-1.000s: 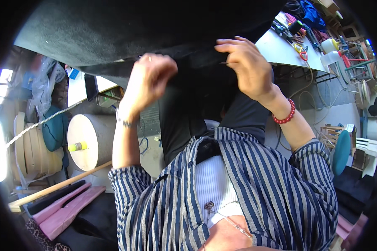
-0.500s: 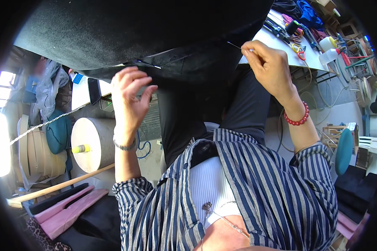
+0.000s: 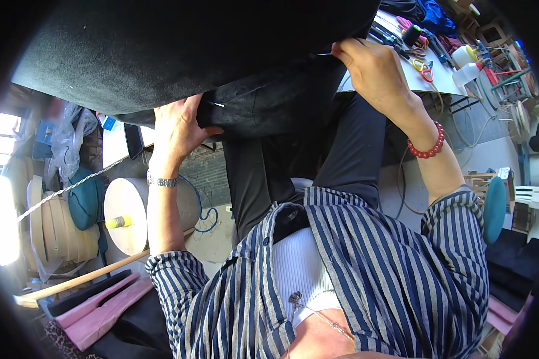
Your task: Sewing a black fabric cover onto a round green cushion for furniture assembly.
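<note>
A large black velvety upholstered piece (image 3: 161,66) fills the top of the view, its lower edge hanging over my knees. My left hand (image 3: 178,131) grips that edge, fingertips hidden behind the cloth and thumb standing out along its lower side. Close to this thumb, a small shiny metal pin (image 3: 217,105) sticks out of the fabric. At the piece's right side, my right hand (image 3: 368,69) is closed in a pinch on a thin needle (image 3: 323,54), which points left towards the cloth. Any thread on the needle is too fine to make out.
On a white table (image 3: 443,84) at the right lie red-and-yellow scissors (image 3: 424,69), dark tools and plastic bottles (image 3: 466,74). To the left are a large roll (image 3: 126,206), a wooden pole (image 3: 90,276), a twisted rope (image 3: 72,186) and pink fabric pieces (image 3: 108,308).
My left hand, loose in front of the edge before, has moved up and taken hold of the cloth. My right hand has shifted slightly up and left with the needle.
</note>
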Available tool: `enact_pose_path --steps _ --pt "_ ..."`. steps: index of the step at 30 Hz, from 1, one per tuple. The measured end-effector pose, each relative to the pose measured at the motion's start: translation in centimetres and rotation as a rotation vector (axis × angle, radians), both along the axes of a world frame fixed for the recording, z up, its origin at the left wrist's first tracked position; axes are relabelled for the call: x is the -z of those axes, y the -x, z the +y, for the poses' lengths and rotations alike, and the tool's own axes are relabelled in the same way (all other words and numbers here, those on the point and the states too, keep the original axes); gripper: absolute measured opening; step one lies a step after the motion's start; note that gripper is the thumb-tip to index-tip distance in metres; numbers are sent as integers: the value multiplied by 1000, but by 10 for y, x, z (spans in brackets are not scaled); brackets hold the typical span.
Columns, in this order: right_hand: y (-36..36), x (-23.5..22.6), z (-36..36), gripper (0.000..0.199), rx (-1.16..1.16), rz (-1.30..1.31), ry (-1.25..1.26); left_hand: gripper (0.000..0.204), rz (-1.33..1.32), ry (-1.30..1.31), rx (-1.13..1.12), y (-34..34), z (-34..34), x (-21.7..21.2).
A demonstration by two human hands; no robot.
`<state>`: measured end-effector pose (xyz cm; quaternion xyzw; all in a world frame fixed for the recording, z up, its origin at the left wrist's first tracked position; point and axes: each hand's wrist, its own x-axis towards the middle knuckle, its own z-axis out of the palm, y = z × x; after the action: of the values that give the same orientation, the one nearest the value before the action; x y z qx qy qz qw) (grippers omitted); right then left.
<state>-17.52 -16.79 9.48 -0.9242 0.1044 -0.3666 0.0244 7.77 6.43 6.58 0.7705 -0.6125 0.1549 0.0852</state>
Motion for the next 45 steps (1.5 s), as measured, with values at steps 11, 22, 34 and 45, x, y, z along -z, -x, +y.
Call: enact_pose_path --steps 11,22,34,45 --pt "20 -14 66 24 -122 -104 -913 79 88 -108 44 -14 -5 -15" --pt "-58 1 55 24 -868 -540 -1899 70 112 -85 119 -12 -36 -18" --pt "-56 -34 -22 28 -572 -704 -1975 66 10 -64 203 3 -108 -32" --pt "-53 -38 -66 31 -514 -666 -1949 62 58 -93 124 18 -146 -39"
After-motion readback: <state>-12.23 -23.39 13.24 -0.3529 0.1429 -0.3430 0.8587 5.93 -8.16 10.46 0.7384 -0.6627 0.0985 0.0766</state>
